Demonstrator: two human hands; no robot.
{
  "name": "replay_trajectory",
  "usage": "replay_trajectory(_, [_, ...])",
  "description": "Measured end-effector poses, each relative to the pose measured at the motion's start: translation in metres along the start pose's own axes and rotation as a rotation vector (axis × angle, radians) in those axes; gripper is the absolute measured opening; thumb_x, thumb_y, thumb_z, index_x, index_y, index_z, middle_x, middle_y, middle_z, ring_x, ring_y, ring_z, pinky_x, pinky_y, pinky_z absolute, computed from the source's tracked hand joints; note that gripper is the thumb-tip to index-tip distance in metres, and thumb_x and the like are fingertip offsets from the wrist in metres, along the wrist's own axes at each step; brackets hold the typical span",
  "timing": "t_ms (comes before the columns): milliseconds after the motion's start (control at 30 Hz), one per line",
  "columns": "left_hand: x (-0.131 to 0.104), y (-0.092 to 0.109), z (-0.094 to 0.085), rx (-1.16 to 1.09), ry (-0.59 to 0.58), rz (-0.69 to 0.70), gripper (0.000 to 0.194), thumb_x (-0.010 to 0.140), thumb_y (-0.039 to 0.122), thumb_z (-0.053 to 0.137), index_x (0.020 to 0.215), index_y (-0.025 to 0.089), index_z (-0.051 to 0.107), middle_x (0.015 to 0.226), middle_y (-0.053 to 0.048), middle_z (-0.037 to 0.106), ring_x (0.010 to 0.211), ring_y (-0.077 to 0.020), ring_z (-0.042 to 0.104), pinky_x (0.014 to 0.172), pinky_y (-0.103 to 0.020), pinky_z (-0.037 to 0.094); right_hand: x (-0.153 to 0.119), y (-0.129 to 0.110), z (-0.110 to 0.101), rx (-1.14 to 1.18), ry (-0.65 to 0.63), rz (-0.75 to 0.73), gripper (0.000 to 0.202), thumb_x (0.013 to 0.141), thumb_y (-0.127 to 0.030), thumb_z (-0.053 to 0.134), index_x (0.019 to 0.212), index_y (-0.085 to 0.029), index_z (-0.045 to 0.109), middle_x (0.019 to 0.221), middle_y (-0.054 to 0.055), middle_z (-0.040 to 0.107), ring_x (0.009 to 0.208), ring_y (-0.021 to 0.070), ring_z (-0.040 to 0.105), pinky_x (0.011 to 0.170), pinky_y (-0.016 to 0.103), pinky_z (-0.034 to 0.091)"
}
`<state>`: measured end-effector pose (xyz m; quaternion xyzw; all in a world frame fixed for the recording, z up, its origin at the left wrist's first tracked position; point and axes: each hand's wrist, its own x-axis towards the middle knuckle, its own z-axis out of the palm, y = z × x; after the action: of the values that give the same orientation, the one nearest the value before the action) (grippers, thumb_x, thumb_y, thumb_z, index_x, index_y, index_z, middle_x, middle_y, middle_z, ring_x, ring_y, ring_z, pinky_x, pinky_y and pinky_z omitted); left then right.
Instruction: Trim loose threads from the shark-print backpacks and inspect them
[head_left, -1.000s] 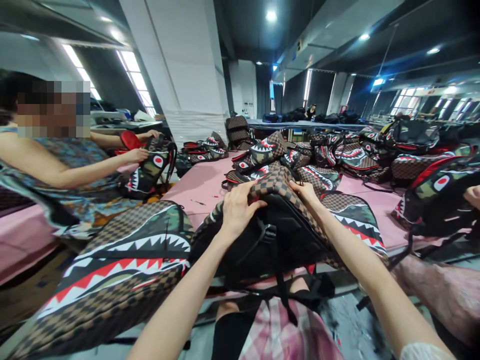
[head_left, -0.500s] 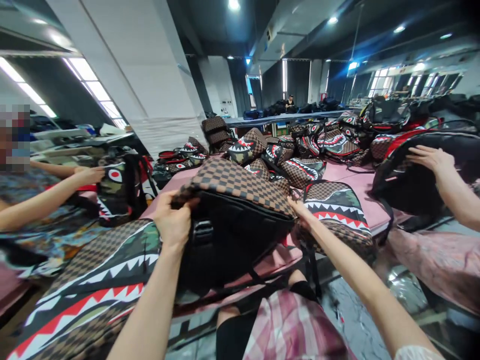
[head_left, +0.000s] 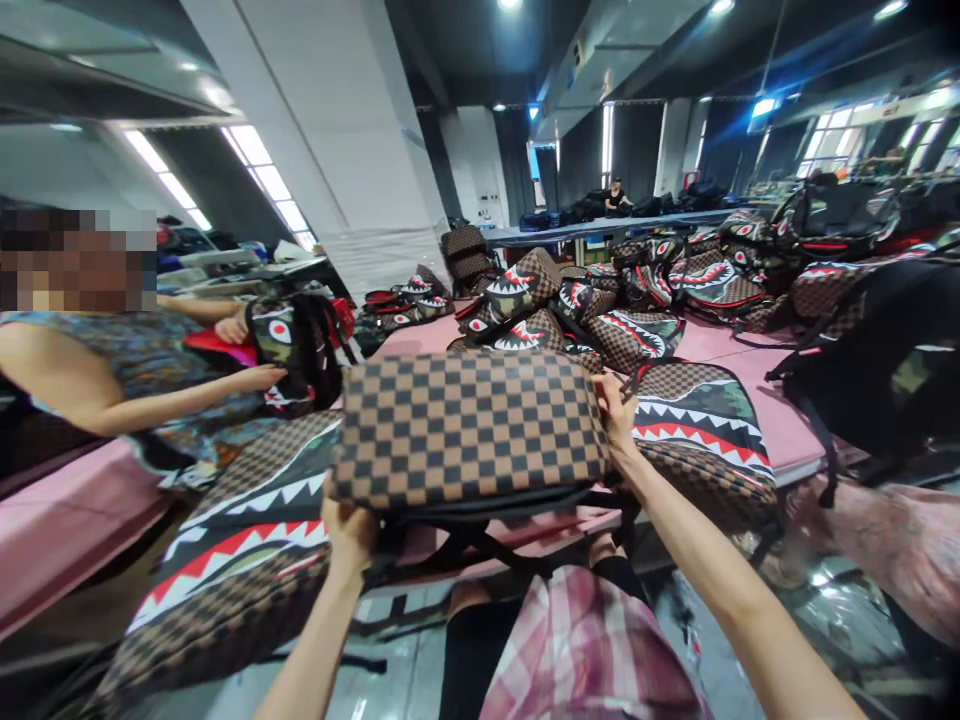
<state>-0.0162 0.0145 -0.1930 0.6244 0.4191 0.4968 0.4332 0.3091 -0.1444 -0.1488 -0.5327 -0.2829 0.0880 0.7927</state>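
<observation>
A backpack with a brown and black checkered panel (head_left: pixel 472 430) is held up in front of me, its checkered side facing me and black straps hanging below. My left hand (head_left: pixel 349 530) grips its lower left corner, fingers partly hidden behind it. At the upper right edge, my right hand (head_left: pixel 616 405) is closed on the bag. Just left lies a shark-mouth backpack (head_left: pixel 247 540) with camouflage and checkered parts. Another shark-mouth backpack (head_left: pixel 701 430) rests to the right of my right hand.
Many similar bags are heaped on the pink table (head_left: pixel 787 400) farther back. A person at the left handles a camouflage bag (head_left: pixel 289 345). A black backpack (head_left: pixel 877 370) stands at the right. A white pillar (head_left: pixel 315 120) rises behind.
The held backpack has turned so its checkered panel faces me, hiding the black side. My left hand has moved lower. At the right, the other person's hand has left the view.
</observation>
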Motion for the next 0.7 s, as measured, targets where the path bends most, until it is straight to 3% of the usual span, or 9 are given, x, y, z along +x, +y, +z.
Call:
replay_trajectory(100, [-0.068, -0.063, 0.0, 0.035, -0.019, -0.079, 0.044, 0.054, 0.029, 0.062, 0.098, 0.023, 0.057, 0.101, -0.003, 0.067, 0.107, -0.0288, 0.056, 0.093, -0.039, 0.046, -0.038, 0.039, -0.026, -0.242, -0.067, -0.036, 0.037, 0.079, -0.05, 0.045, 0.062, -0.02, 0.059, 0.067, 0.003, 0.06, 0.061, 0.0163, 0.052, 0.061, 0.028, 0.042])
replay_trajectory(167, [-0.113, -0.094, 0.006, 0.042, -0.099, -0.261, 0.036, 0.056, 0.025, 0.061, 0.091, 0.021, 0.06, 0.099, -0.005, 0.069, 0.106, -0.0289, 0.057, 0.093, -0.039, 0.045, -0.074, 0.076, -0.047, -0.363, -0.075, 0.031, 0.032, 0.078, -0.046, 0.046, 0.06, -0.021, 0.055, 0.069, 0.003, 0.059, 0.068, 0.0174, 0.053, 0.068, 0.029, 0.043])
replay_trajectory(267, [-0.159, -0.12, 0.018, -0.138, -0.16, -0.586, 0.034, 0.061, 0.025, 0.059, 0.094, 0.018, 0.061, 0.097, -0.007, 0.069, 0.102, -0.0271, 0.059, 0.086, -0.037, 0.049, -0.127, 0.124, -0.078, -0.49, -0.042, 0.158, 0.025, 0.076, -0.041, 0.045, 0.066, -0.021, 0.055, 0.078, 0.004, 0.059, 0.078, 0.0182, 0.053, 0.078, 0.031, 0.042])
replay_trajectory(333, [-0.168, -0.125, 0.021, -0.276, -0.128, -0.703, 0.04, 0.066, 0.027, 0.058, 0.105, 0.016, 0.058, 0.102, -0.009, 0.068, 0.097, -0.024, 0.062, 0.081, -0.034, 0.051, -0.15, 0.144, -0.094, -0.555, -0.014, 0.198, 0.023, 0.076, -0.04, 0.045, 0.071, -0.02, 0.055, 0.088, 0.005, 0.059, 0.087, 0.0187, 0.053, 0.084, 0.032, 0.041])
replay_trajectory(433, [-0.155, -0.121, 0.019, -0.322, -0.129, -0.737, 0.048, 0.075, 0.04, 0.053, 0.114, 0.013, 0.054, 0.11, -0.014, 0.065, 0.093, -0.0224, 0.063, 0.073, -0.03, 0.052, -0.159, 0.156, -0.105, -0.594, -0.01, 0.198, 0.023, 0.075, -0.04, 0.049, 0.079, -0.019, 0.058, 0.101, 0.008, 0.058, 0.098, 0.0189, 0.052, 0.089, 0.032, 0.039])
replay_trajectory(567, [-0.138, -0.11, 0.019, -0.081, -0.254, -0.684, 0.064, 0.068, 0.041, 0.069, 0.125, 0.018, 0.049, 0.118, -0.014, 0.061, 0.096, -0.0226, 0.063, 0.077, -0.031, 0.052, -0.161, 0.153, -0.104, -0.579, -0.017, 0.169, 0.023, 0.078, -0.037, 0.05, 0.086, -0.018, 0.061, 0.107, 0.009, 0.058, 0.104, 0.019, 0.053, 0.093, 0.033, 0.038])
replay_trajectory(700, [-0.17, -0.113, 0.01, 0.113, -0.264, -0.619, 0.07, 0.063, 0.039, 0.074, 0.124, 0.017, 0.049, 0.115, -0.013, 0.062, 0.104, -0.0255, 0.06, 0.091, -0.038, 0.048, -0.188, 0.149, -0.112, -0.557, -0.017, 0.165, 0.019, 0.079, -0.03, 0.049, 0.086, -0.019, 0.062, 0.11, 0.009, 0.058, 0.105, 0.0197, 0.054, 0.093, 0.035, 0.04])
